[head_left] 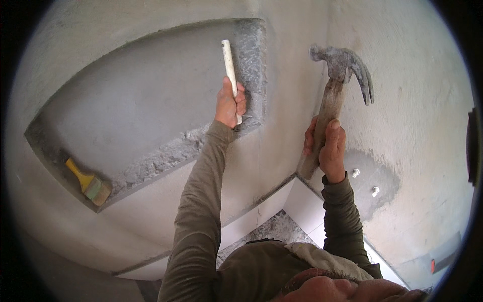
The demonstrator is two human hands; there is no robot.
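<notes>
My left hand [231, 103] is wrapped round a slim white rod [229, 63], whose kind I cannot make out. It stands nearly upright in front of the right end of a recessed niche [146, 85] in the wall. My right hand [329, 148] grips the wooden handle of a claw hammer [338, 70]. The hammer is raised beside the room's corner, its claw pointing right and its striking face left. In the niche's lower left corner rests a paintbrush [88, 182] with a yellow handle.
Rough mortar [163, 151] lines the niche's lower edge and right side. White tiles [302, 204] run along the foot of the walls. Two pipe fittings [375, 191] stick out of a grey patch on the right wall. A dark object [445, 261] with an orange part lies far right.
</notes>
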